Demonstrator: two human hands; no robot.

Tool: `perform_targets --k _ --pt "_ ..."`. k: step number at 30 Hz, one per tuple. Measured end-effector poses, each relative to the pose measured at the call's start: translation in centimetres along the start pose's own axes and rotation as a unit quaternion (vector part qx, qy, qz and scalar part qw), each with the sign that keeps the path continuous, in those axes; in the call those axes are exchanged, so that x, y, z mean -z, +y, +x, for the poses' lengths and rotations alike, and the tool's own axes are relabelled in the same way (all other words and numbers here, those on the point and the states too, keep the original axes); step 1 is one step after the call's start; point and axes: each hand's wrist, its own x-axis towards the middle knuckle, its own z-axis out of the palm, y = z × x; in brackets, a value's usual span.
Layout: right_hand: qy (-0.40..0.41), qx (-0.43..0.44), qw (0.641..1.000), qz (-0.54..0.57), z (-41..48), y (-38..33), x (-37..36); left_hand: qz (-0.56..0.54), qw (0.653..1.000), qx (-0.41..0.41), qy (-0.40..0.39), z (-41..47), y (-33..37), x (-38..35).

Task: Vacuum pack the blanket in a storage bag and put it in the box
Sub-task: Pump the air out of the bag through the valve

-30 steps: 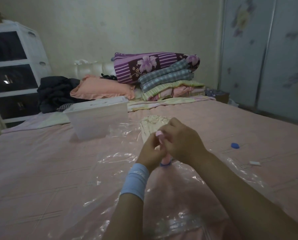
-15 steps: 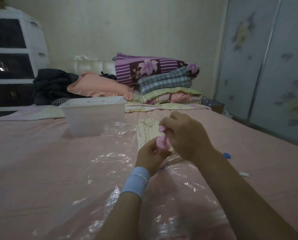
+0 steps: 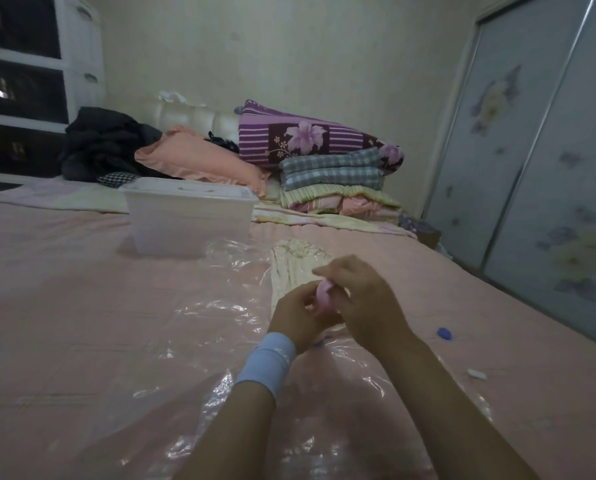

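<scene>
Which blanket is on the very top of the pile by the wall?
The purple blanket with the big flower. It lies on top of the grey checked blanket, with the green striped blanket under that.

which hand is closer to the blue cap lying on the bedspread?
Right. The right hand is just left of the blue cap, apart from it; the left hand is farther left, on the right hand's other side. Both grip a pink object.
</scene>
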Motion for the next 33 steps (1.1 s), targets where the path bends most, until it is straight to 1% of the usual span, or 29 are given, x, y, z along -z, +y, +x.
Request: perform_targets --k 2,5,6,9,11,14,18,20,22,26,28,30,33 --pt "-0.033 -0.042 0.997 0.05 -0.7 0.8 -0.8 0.006 1.0 -0.005 -0.007 0.0 0.1 0.3" --pt "-0.043 -0.082 0.992 0.083 -0.9 1.2 -0.9 0.022 0.999 -0.023 -0.036 0.1 0.2 0.9" --pt "-0.044 -0.108 0.988 0.098 -1.2 1.2 -1.1 0.036 0.998 -0.033 -0.047 0.1 0.1 1.0" --pt "-0.007 -0.211 0.96 0.183 -2.1 1.2 -1.9 0.056 0.996 -0.043 -0.049 0.2 -0.2 1.4" --pt "0.015 -0.244 0.945 0.219 -2.3 1.7 -2.5 0.06 0.997 -0.038 -0.039 0.5 -0.3 1.3" --pt "0.004 -0.247 0.942 0.227 -2.2 2.5 -2.7 0.075 0.996 -0.035 -0.032 0.6 -0.3 1.3" --pt "-0.043 -0.206 0.951 0.226 -1.8 2.9 -2.1 0.082 0.995 -0.019 0.046 0.6 -1.1 0.9" --pt "-0.051 -0.198 0.952 0.229 -1.8 2.8 -1.9 0.075 0.995 -0.018 0.06 0.7 -1.2 0.4" --pt "-0.052 -0.206 0.952 0.221 -1.9 2.5 -2.2 0.07 0.996 -0.016 0.046 0.7 -1.0 0.5" --pt "-0.012 -0.21 0.961 0.176 -2.0 2.5 -2.8 0.041 0.998 -0.019 -0.041 0.6 -1.1 0.9" --pt "-0.008 -0.205 0.962 0.181 -1.8 2.7 -2.6 0.032 0.997 -0.023 -0.061 0.4 -1.2 0.8" --pt "-0.017 -0.201 0.958 0.201 -1.6 2.9 -2.3 0.05 0.997 -0.028 -0.046 0.5 -1.4 0.9" --pt "-0.025 -0.208 0.952 0.222 -1.6 3.0 -2.4 0.071 0.997 -0.018 0.009 0.9 -1.7 1.2"
